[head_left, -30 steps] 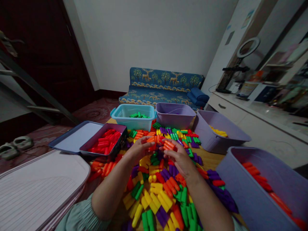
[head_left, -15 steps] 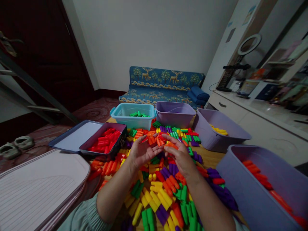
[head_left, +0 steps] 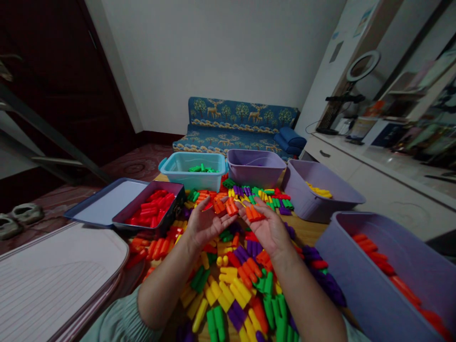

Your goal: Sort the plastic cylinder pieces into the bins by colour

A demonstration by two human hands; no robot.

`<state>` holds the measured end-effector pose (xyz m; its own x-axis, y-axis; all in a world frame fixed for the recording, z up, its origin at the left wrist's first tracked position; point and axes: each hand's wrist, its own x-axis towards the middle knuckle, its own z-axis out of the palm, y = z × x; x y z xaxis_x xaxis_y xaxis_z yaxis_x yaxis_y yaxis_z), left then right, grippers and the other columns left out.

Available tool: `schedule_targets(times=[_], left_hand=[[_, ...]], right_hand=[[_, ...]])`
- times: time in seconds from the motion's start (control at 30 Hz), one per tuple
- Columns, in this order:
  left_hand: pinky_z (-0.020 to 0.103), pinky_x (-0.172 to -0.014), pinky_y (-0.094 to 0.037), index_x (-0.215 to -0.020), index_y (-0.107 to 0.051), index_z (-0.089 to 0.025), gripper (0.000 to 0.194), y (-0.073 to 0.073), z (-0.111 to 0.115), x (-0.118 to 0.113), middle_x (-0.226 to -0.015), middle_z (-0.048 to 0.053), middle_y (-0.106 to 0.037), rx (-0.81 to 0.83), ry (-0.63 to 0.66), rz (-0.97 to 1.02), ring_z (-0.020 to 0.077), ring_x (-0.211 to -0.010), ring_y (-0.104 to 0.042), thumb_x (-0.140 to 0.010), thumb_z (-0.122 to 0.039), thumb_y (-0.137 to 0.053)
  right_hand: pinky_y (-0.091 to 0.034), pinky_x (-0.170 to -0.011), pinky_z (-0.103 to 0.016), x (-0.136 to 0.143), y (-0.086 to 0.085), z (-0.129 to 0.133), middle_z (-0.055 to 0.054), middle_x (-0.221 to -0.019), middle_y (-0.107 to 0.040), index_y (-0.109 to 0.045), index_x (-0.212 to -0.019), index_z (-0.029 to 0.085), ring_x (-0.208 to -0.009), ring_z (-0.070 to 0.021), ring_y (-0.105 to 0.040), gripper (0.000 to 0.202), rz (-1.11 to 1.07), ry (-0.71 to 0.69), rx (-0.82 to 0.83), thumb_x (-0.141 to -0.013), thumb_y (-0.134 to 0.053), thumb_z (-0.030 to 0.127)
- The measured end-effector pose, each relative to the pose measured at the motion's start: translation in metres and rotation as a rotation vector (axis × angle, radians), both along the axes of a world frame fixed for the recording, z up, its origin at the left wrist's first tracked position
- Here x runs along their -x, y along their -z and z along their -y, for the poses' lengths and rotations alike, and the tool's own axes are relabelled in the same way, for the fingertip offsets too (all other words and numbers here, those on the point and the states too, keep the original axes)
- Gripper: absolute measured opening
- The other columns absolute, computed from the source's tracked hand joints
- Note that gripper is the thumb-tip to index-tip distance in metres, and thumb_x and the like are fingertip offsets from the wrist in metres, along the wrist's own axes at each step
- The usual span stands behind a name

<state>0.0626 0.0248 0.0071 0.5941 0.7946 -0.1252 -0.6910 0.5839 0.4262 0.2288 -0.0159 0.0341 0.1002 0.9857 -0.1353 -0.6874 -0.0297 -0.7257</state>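
Here both hands were raised palm-up over the heap of coloured pegs, side by side and nearly touching. The left hand lay cupped and loose, not clenched, with a few orange pegs resting on its fingertips. The right hand was likewise open and cupped, carrying a small cluster of orange blocks across its fingers. Neither hand gripped; the pieces simply sat on them.

Beyond the fingertips stood a teal tub with green pieces inside, and next to it a lilac tub. Further out from the right hand was a second lilac bin holding yellow pieces, and close by the right forearm a large bin with orange and red ones. Out from the left hand sat a dark tin of red pieces, its lid lying open beside it.
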Motion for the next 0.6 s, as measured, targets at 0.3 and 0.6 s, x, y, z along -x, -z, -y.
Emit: schedule_targets(times=[0.3,0.6], left_hand=[[0.042,-0.099,-0.044,-0.117,-0.055,-0.011,0.045,0.0003,-0.0014,0.0014,-0.108,0.014,-0.066,0.000,0.027,0.030,0.0248,-0.104,-0.063,-0.085,-0.042,-0.048],[0.046,-0.098,-0.045,-0.118,-0.055,-0.009,0.043,0.0005,-0.0015,0.0022,-0.112,0.017,-0.065,0.007,0.031,0.058,0.0276,-0.109,-0.061,-0.084,-0.034,-0.050]], right_hand=[[-0.043,-0.105,-0.044,0.0021,-0.0001,0.0026,-0.001,-0.091,-0.068,-0.046,-0.126,0.025,-0.102,-0.0211,-0.067,0.072,0.062,-0.037,-0.105,-0.060,-0.062,0.001],[-0.056,-0.083,-0.032,-0.0009,0.0056,0.0024,-0.003,-0.102,-0.069,-0.046,-0.126,0.026,-0.094,-0.0202,-0.070,0.066,0.147,-0.026,-0.123,-0.067,-0.072,0.012]])
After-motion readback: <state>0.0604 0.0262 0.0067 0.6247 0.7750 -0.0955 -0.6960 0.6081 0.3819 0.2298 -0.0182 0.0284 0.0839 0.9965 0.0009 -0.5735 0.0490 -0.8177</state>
